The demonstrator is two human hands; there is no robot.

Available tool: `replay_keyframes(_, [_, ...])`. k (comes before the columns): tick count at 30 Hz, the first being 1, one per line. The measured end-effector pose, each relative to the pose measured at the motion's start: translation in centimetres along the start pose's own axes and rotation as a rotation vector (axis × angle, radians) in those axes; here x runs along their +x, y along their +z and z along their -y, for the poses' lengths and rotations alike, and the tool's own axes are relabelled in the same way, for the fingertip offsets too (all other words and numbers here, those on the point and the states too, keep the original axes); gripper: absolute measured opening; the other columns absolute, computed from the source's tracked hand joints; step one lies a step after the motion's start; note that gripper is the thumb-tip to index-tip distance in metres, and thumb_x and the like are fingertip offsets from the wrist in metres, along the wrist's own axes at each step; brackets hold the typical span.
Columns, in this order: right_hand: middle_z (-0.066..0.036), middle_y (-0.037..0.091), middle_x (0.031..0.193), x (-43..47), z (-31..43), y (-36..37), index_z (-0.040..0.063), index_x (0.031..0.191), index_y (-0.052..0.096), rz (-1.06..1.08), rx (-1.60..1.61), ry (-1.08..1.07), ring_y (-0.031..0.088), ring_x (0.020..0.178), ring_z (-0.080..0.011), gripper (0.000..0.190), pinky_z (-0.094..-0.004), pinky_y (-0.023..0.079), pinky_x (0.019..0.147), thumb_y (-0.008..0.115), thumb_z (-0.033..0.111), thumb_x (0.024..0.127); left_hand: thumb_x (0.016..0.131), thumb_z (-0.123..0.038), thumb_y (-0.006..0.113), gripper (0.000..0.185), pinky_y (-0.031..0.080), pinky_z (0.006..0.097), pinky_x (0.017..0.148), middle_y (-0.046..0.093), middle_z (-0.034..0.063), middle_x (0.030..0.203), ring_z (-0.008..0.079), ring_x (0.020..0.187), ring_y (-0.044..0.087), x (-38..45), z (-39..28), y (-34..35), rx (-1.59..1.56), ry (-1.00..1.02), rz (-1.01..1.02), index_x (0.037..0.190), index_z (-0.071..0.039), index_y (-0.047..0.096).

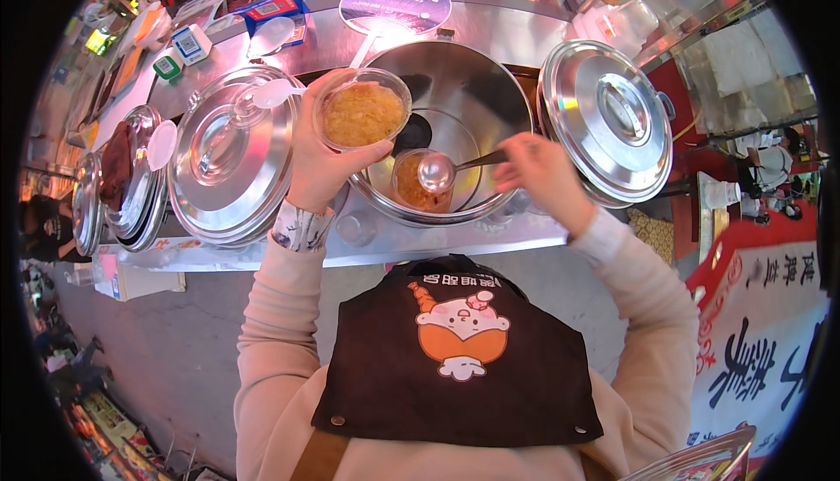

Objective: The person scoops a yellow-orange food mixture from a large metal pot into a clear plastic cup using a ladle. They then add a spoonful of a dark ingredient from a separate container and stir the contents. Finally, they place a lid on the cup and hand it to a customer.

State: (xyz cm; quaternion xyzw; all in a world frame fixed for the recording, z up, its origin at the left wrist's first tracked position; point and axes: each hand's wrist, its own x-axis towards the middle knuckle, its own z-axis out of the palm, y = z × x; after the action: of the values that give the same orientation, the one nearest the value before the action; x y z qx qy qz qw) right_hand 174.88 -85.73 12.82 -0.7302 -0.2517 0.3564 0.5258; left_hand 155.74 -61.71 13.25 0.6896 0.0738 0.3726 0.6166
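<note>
My left hand (328,159) grips a clear plastic cup (364,112) filled with yellow, pulpy food, raised above the left rim of a large open stainless-steel pot (485,113). In my right hand (541,176) is the dark handle of a metal ladle (436,173). The ladle's round bowl hangs over a second clear container (417,200) with orange-yellow food, at the near side of the pot. Whether that container rests on the pot's bottom, I cannot tell. A dark round patch (415,133) shows inside the pot, partly behind the cup.
Lidded steel pots (230,153) line the counter to the left, with a brown cloth (116,166) on one. Another steel lid (607,120) covers the pot at right. A purple hand fan (395,7), payment-code stands (190,44) and stacked plastic cups (623,25) stand behind.
</note>
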Motion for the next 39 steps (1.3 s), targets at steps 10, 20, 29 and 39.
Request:
replay_keyframes(10, [-0.024, 0.071, 0.082, 9.4, -6.9, 8.2, -0.006, 0.104, 0.065, 0.369, -0.716, -0.251, 0.073, 0.073, -0.0369, 0.03, -0.0443, 0.059, 0.068, 0.056, 0.022, 0.102, 0.064, -0.004, 0.09, 0.092, 0.044, 0.0404, 0.112, 0.052, 0.0123, 0.14, 0.0271, 0.13, 0.057, -0.8, 0.4, -0.3, 0.009, 0.012, 0.045, 0.143, -0.002, 0.042])
replay_keyframes(20, [-0.028, 0.071, 0.091, 7.9, -2.1, -0.6, -0.015, 0.113, 0.056, 0.254, 0.247, 0.305, 0.076, 0.081, -0.0329, 0.034, -0.0345, 0.065, 0.075, 0.051, 0.017, 0.106, 0.064, -0.005, 0.091, 0.094, 0.045, 0.0405, 0.111, 0.05, 0.0119, 0.142, 0.0274, 0.131, 0.056, -1.5, 0.8, -1.0, -0.051, -0.024, 0.053, 0.144, -0.002, 0.042])
replay_keyframes(29, [-0.027, 0.07, 0.094, 4.7, 0.0, -4.2, -0.014, 0.114, 0.056, 0.145, 0.278, 0.3, 0.076, 0.085, -0.0331, 0.033, -0.033, 0.065, 0.077, 0.05, 0.018, 0.107, 0.064, -0.002, 0.09, 0.093, 0.045, 0.0409, 0.112, 0.051, 0.0118, 0.141, 0.0277, 0.132, 0.055, -1.0, 1.8, -0.8, -0.031, -0.012, 0.074, 0.144, -0.003, 0.042])
replay_keyframes(39, [-0.025, 0.07, 0.091, 2.2, 0.1, -5.1, -0.013, 0.115, 0.055, 0.082, 0.341, 0.253, 0.076, 0.085, -0.0318, 0.031, -0.0334, 0.065, 0.077, 0.051, 0.017, 0.106, 0.064, -0.009, 0.088, 0.09, 0.044, 0.0406, 0.112, 0.056, 0.0143, 0.14, 0.0282, 0.131, 0.056, -0.5, 2.7, -1.4, -0.123, -0.068, 0.076, 0.143, 0.0, 0.045])
